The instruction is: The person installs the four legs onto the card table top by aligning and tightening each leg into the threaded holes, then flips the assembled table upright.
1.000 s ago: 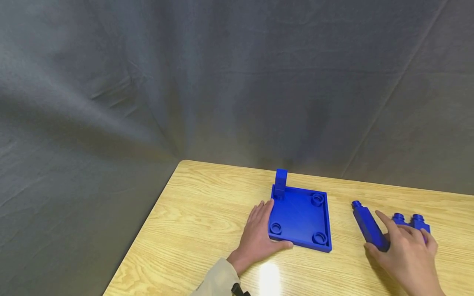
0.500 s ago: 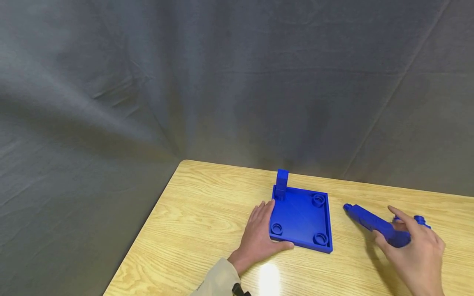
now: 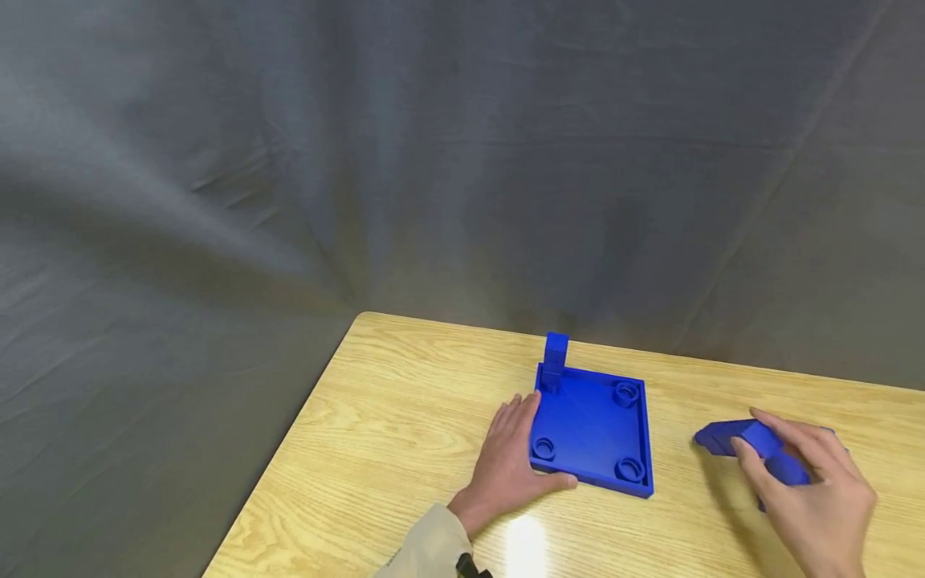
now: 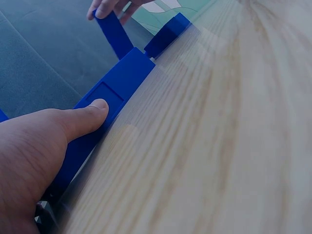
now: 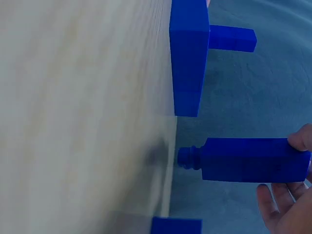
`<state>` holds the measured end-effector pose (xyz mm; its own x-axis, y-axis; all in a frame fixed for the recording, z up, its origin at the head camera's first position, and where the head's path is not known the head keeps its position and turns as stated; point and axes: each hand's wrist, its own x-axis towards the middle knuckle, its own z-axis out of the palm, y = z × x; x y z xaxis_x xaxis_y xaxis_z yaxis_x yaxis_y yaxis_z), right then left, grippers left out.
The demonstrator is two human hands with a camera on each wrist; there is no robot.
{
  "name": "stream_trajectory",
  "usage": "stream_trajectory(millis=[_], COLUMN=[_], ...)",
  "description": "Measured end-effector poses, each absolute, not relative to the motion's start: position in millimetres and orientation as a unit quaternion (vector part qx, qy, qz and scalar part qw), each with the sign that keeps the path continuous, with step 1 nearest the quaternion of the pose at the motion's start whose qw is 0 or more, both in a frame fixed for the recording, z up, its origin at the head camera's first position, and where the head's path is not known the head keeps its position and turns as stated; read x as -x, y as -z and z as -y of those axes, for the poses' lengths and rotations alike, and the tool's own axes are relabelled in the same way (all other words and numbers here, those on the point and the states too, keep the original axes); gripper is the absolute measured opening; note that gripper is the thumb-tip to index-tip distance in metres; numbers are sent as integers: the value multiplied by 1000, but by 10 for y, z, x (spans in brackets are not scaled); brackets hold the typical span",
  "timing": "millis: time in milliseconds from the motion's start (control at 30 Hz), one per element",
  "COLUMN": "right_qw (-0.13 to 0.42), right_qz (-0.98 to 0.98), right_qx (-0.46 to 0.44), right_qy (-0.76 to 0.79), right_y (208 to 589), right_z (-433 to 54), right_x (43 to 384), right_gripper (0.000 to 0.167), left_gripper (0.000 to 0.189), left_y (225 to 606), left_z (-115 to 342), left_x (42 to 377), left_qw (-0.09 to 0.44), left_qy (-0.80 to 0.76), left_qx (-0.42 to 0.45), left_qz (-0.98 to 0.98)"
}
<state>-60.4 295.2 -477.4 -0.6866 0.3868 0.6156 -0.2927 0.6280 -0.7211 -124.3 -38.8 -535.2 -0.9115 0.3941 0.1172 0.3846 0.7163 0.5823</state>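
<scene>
A square blue tray point(image 3: 588, 425) with raised round sockets in its corners lies on the table. One blue leg point(image 3: 555, 361) stands upright at its far left corner. My left hand point(image 3: 499, 466) braces the near left corner, fingers along the left side. Its straight thumb point(image 4: 87, 119) presses the outer wall. To the right of the tray, my right hand point(image 3: 824, 498) holds another blue leg point(image 5: 243, 161) between thumb and fingers. That leg has a threaded peg at its end, pointing down toward the table in the right wrist view.
More blue parts point(image 3: 788, 470) lie on the table under my right hand, mostly hidden by it. A wooden table point(image 3: 405, 385) carries everything, its left edge slanting at the left. A grey curtain point(image 3: 462, 160) hangs behind.
The leg in my right hand has been lifted off the table and turned, its threaded end swinging left and then downward. My left hand and the tray stay in place.
</scene>
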Motion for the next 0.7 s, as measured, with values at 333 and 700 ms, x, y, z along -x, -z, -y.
stream_trajectory(millis=[333, 700], right_qw=[393, 433], right_qz=[793, 724], right_qx=[8, -40], right_qy=[-465, -535], right_y=[4530, 4481], right_z=[-2748, -2399], right_x=[854, 1304], right_gripper=[49, 50], left_gripper=[129, 130], left_y=[5368, 5344], left_z=[384, 399], left_x=[1248, 1233], left_qw=[7, 3], left_qy=[-311, -305], left_qx=[-217, -216], left_qz=[-925, -928])
